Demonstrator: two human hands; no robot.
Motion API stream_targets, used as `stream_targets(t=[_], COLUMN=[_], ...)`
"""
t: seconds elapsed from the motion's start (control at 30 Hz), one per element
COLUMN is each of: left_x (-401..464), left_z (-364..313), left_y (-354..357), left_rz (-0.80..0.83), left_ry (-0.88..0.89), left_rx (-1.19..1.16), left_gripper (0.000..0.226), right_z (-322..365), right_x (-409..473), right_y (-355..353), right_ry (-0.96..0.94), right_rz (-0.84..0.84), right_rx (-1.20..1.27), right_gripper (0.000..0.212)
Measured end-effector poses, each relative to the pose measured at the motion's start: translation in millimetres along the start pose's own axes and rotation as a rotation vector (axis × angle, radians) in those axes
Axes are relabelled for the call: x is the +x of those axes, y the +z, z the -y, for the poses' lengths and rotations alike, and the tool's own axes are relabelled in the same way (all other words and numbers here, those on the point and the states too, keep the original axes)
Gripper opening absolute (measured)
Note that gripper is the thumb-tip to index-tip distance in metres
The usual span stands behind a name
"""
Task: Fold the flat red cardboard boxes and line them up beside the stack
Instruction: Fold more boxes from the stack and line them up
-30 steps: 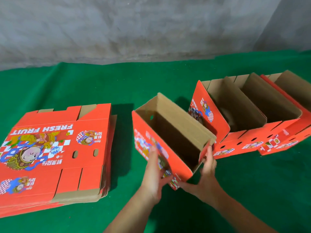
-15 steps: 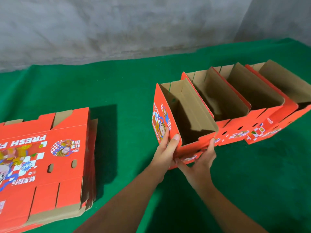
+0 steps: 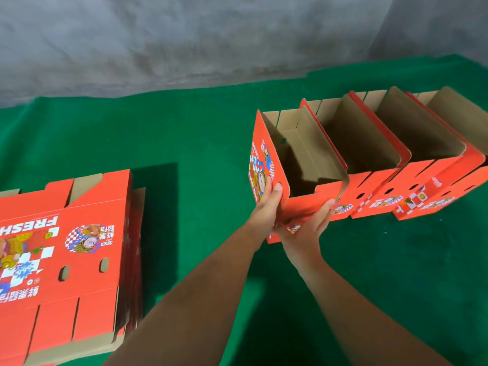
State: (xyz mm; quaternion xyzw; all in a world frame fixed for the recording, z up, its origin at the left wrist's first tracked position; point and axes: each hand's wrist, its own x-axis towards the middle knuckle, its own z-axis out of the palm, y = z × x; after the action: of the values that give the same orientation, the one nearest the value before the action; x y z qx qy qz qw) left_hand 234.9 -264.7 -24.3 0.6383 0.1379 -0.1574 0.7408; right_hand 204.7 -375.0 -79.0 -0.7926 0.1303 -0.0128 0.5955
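A folded red box (image 3: 311, 165) stands open-topped at the left end of a row of folded red boxes (image 3: 396, 143). My left hand (image 3: 266, 207) grips its near left corner, thumb on the front wall and fingers round the printed side. My right hand (image 3: 306, 228) lies with straight fingers against the lower front face, fingertips near the right corner. The box touches its neighbour on the right. A stack of flat red boxes (image 3: 60, 257) lies at the left.
Green cloth (image 3: 198, 143) covers the table. A grey concrete wall (image 3: 211, 38) rises behind it. A gap of bare cloth separates the flat stack from the row.
The box moved right and away from me, turned upright, and now sits against the row. Both hands travelled with it. The view shifted right.
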Motion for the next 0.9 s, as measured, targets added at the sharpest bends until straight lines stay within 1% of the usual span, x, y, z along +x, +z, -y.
stream_targets(t=[0.07,0.1,0.17,0.2,0.23,0.33,0.4,0.5,0.57,0.67,0.7,0.73,0.77,0.8,0.83,0.87,0.9], left_x=[-1.9,-4.8,-16.5,-24.3,-32.7,-61.6,-83.5,-122.0,-151.2,-199.7,-214.0,-226.6,-238.1,-246.4,-249.7,-248.2,-244.6], left_z=[6.4,11.8,24.6,29.9,34.0,36.7,35.8,33.5,32.1,30.8,33.6,38.7,44.1,50.1,56.4,64.7,72.1], left_y=[-2.6,-5.3,-15.0,-21.4,-29.3,-56.2,-74.5,-104.9,-133.3,-190.0,-214.4,-239.4,-259.6,-272.3,-276.7,-274.2,-266.3], left_rz=[-0.029,-0.047,-0.072,-0.095,-0.135,-0.292,-0.341,-0.481,-0.577,-0.744,-0.813,-0.871,-0.9,-0.901,-0.864,-0.82,-0.779], left_ry=[0.022,0.016,-0.018,-0.04,-0.058,-0.031,0.023,0.176,0.277,0.421,0.419,0.34,0.153,-0.1,-0.305,-0.4,-0.419], left_rx=[0.039,0.017,-0.097,-0.169,-0.233,-0.324,-0.314,-0.117,0.045,0.356,0.531,0.762,0.965,1.061,1.072,1.053,1.054], left_gripper=[0.06,0.058,0.051,0.049,0.045,0.034,0.031,0.023,0.026,0.028,0.027,0.033,0.042,0.052,0.059,0.066,0.072], right_z=[4.5,7.7,12.8,14.8,16.4,21.4,33.1,59.2,71.1,83.4,86.2,89.1,91.5,91.8,90.4,87.1,83.5], right_x=[-11.1,-19.9,-39.6,-48.9,-57.4,-73.9,-84.4,-107.0,-126.9,-157.3,-167.2,-176.5,-185.5,-193.4,-200.6,-206.3,-210.0], right_y=[15.1,26.0,48.2,57.7,66.0,84.7,98.2,124.0,143.4,171.3,179.4,186.5,193.0,198.9,203.7,207.1,209.0], right_ry=[0.083,0.092,0.035,0.012,0.003,-0.039,-0.034,0.08,0.099,0.188,0.237,0.276,0.298,0.305,0.295,0.275,0.264], right_rz=[-0.061,-0.089,-0.116,-0.105,-0.076,0.026,0.115,0.361,0.564,0.81,0.866,0.915,0.958,0.984,0.982,0.954,0.902], right_rx=[0.062,0.082,0.115,0.129,0.129,0.088,0.096,0.16,0.134,0.011,-0.009,-0.028,-0.047,-0.067,-0.078,-0.076,-0.064], right_gripper=[0.14,0.131,0.109,0.1,0.095,0.093,0.091,0.083,0.074,0.062,0.06,0.055,0.045,0.031,0.019,0.016,0.02])
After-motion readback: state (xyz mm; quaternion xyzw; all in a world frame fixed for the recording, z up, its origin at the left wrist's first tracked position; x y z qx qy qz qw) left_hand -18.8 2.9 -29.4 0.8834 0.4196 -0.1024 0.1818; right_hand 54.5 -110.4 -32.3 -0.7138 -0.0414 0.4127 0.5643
